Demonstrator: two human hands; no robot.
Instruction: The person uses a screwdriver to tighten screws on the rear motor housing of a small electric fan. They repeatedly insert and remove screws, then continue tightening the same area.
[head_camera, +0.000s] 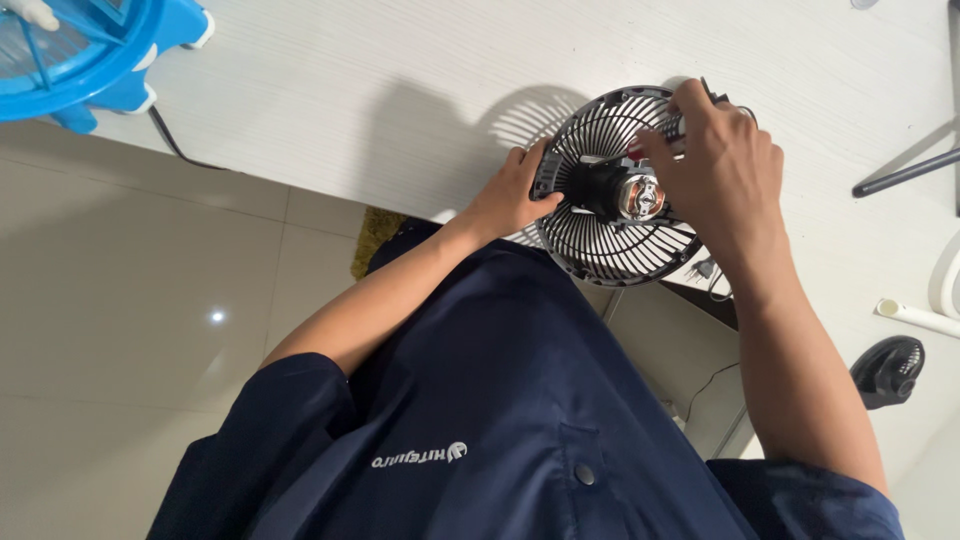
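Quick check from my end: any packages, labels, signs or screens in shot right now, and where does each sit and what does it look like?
No packages, signs or screens show.
Shirt mark: small pale emblem with lettering on the chest of the dark navy shirt, low in the middle of the view.
Red patch: a small bit of red on the black fan grille, just under the right hand; too hidden to tell whether it is a label.

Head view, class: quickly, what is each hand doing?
Left hand: closed on the rim of the black fan grille.
Right hand: gripping the grille's far side.
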